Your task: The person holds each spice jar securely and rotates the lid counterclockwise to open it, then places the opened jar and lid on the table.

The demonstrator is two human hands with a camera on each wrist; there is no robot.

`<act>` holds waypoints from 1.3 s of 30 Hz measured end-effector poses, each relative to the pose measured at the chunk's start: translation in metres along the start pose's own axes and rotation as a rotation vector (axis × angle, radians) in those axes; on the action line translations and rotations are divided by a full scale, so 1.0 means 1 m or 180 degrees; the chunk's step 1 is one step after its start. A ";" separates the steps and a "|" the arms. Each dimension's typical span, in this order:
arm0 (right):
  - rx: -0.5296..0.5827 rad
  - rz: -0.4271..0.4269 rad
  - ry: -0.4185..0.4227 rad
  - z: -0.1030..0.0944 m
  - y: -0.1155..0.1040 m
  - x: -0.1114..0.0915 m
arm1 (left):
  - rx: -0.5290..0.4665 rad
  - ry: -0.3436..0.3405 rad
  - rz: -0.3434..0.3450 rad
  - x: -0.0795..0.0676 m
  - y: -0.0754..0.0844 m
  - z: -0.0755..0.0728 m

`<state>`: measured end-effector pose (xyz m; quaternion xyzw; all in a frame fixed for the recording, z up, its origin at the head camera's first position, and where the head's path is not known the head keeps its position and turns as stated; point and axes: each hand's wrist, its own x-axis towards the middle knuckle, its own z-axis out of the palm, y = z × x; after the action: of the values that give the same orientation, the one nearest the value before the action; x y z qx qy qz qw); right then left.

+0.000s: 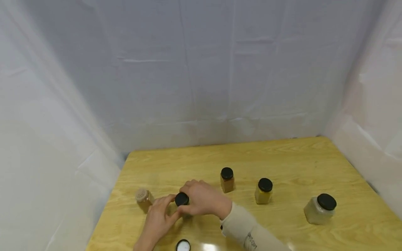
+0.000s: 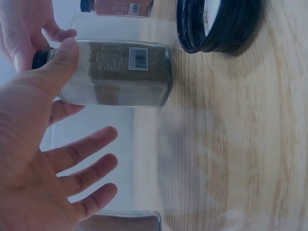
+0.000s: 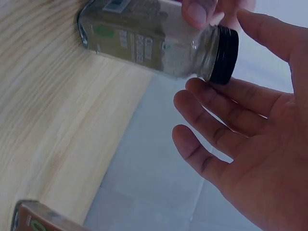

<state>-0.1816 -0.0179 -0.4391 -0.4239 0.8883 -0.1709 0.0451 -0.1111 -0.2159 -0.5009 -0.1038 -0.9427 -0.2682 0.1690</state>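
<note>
A square glass spice jar [image 2: 115, 72], part-filled with greyish-brown powder, stands upright on the table between my hands. My left hand [image 1: 158, 218] pinches its upper part between thumb and index finger, and the other three fingers spread away from the glass. At the jar's mouth is a black lid [image 3: 225, 55]. My right hand [image 1: 204, 198] holds this lid by the edge, thumb on one side and fingers on the other. Left of my left hand stands a shaker jar [image 1: 143, 199] with a perforated top. A loose black lid [image 1: 183, 245] with a white lining lies on the near side.
Behind my right hand stands a lidded jar of reddish-brown powder [image 1: 227, 179]. Farther right are a jar of yellow powder [image 1: 263, 191] and a wider jar of pale contents [image 1: 319, 209]. White sheeting [image 1: 204, 87] hangs around the wooden table [image 1: 289, 160].
</note>
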 end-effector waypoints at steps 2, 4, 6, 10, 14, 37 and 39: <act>-0.0045 -0.0046 0.0022 0.003 -0.002 0.003 | 0.0014 0.0031 -0.0001 0.000 -0.001 0.000; -0.0060 -0.0066 0.0065 0.005 -0.002 0.006 | 0.0029 0.0065 0.0007 0.002 -0.002 0.001; -0.0075 -0.0076 0.0108 0.006 -0.001 0.008 | 0.0037 0.0098 0.0017 0.003 -0.003 0.002; -0.0130 -0.0017 0.0156 0.004 0.002 0.011 | 0.0044 0.0140 -0.0005 0.007 -0.004 0.003; -0.0042 0.0124 0.0197 -0.003 0.006 0.010 | 0.0058 0.0104 -0.0015 0.011 -0.005 0.002; -0.0098 0.0110 0.0269 0.011 0.001 -0.001 | -0.0139 -0.0443 -0.0574 -0.001 -0.004 0.002; -0.0048 0.0155 0.0246 0.010 0.003 0.000 | -0.0152 -0.0442 -0.0592 0.001 -0.003 0.002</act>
<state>-0.1814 -0.0190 -0.4491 -0.3955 0.9007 -0.1793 0.0117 -0.1133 -0.2178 -0.5034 -0.0382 -0.9510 -0.2973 0.0752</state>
